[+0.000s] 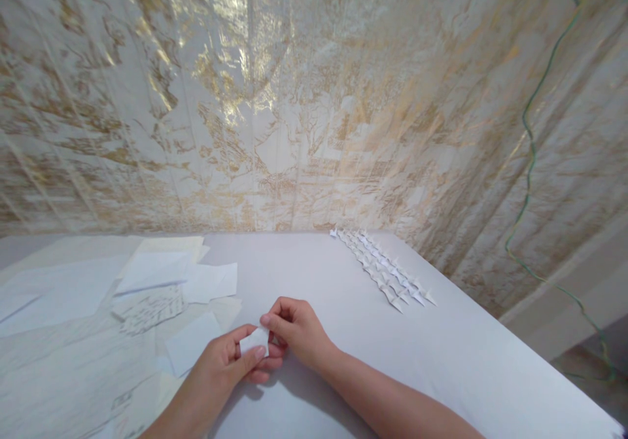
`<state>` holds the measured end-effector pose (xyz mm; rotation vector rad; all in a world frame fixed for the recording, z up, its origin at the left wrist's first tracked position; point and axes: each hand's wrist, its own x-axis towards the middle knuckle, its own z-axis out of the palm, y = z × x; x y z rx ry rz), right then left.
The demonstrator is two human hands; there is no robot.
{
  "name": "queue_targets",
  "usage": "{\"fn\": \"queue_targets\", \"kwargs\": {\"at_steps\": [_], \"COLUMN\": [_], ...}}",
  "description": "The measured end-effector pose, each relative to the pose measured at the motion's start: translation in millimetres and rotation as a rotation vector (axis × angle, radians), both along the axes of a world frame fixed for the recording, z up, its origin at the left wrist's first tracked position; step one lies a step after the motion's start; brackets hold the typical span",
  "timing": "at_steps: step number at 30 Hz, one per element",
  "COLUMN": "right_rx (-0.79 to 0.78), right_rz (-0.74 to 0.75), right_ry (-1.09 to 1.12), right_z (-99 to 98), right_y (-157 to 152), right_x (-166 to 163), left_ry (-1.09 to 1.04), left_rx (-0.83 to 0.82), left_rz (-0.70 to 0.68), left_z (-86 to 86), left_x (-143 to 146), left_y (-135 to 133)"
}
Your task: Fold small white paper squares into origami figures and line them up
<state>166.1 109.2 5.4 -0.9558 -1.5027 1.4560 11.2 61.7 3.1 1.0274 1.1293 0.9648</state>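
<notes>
A small folded piece of white paper (254,341) is held up just above the white table. My left hand (234,358) grips it from the left, thumb lying across its front and fingers behind. At its upper right edge, my right hand (296,328) pinches the paper between thumb and curled fingers. Fingers partly cover the paper's lower and right sides, so its whole folded shape is hidden.
Rows of small folded paper cranes (385,265) stand at the table's back right. Loose paper sheets (69,354) and a printed, folded paper (152,311) cover the left side. Patterned wall covering (275,131) rises behind the table (441,360). A green cord (527,125) hangs at right.
</notes>
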Motion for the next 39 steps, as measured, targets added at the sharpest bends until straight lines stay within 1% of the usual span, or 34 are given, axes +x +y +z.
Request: {"fn": "queue_targets", "kwargs": {"at_steps": [9, 13, 15, 17, 19, 22, 24, 26, 29, 31, 33, 35, 37, 39], "right_rx": [-0.065, -0.097, -0.12, -0.14, -0.151, -0.141, -0.118, -0.071, 0.032, 0.168, 0.372, 0.535, 0.65, 0.742], "right_rz": [0.001, 0.043, 0.079, 0.11, 0.13, 0.147, 0.16, 0.164, 0.139, 0.124, 0.147, 0.238, 0.375, 0.466], "right_ry": [0.054, 0.075, 0.081, 0.082, 0.079, 0.046, -0.005, -0.073, -0.168, -0.295, -0.511, -0.679, -0.767, -0.835], "right_z": [-3.1, -2.6, -1.3, 0.0, 0.4, -1.5, -3.5, -4.3, 0.3, 8.1, 18.6, 29.3, 37.4, 40.8], "right_y": [8, 11, 13, 14, 15, 15, 14, 13, 10, 9, 8, 7, 4, 2], "right_x": [2, 6, 8, 9, 9, 7, 6, 6, 8, 12, 18, 24, 30, 32], "left_ry": [-0.065, -0.087, -0.054, 0.029, 0.164, 0.418, 0.593, 0.74, 0.886, 0.952, 0.985, 0.997, 0.999, 1.005], "left_rx": [-0.046, -0.018, 0.022, 0.098, 0.227, 0.463, 0.559, 0.597, 0.611, 0.624, 0.646, 0.658, 0.664, 0.658], "left_rz": [0.01, 0.015, 0.035, 0.058, 0.052, 0.023, 0.022, -0.015, -0.117, -0.149, -0.149, -0.153, -0.171, -0.197], "left_z": [-1.1, -3.5, -3.8, -4.2, -5.4, -7.0, -6.2, -4.0, -1.6, -3.2, -6.6, -9.3, -9.0, -5.7], "left_x": [-3, 0, 2, 2, 0, -2, -3, -3, -5, -8, -11, -14, -15, -16], "left_y": [-1, -3, -5, -7, -8, -9, -9, -10, -11, -11, -9, -8, -6, -6]}}
